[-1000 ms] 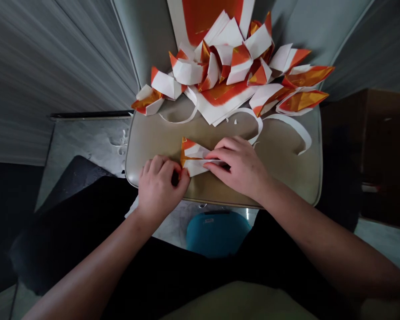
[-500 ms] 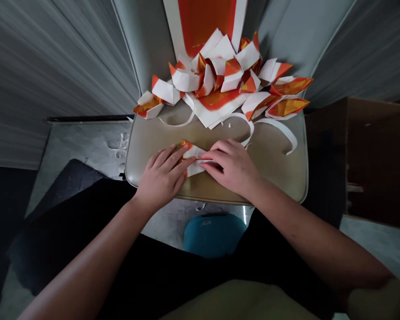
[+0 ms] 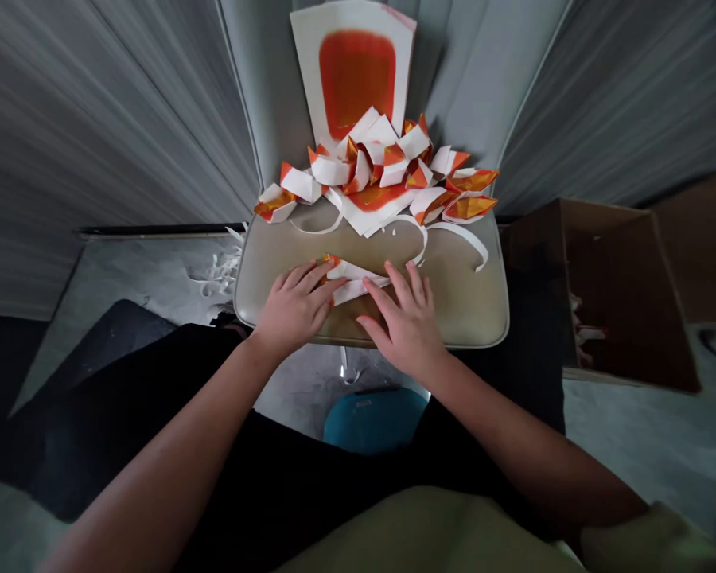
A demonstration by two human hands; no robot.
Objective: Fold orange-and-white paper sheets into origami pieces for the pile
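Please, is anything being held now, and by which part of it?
No closed grip shows. The left hand lies over the left end of the folded white-and-orange paper piece; the right hand, fingers spread, touches its right part.

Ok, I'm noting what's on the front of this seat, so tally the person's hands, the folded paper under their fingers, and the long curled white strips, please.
Hands: 2 (left hand, right hand)
Folded paper: 1
Long curled white strips: 3
Total: 6
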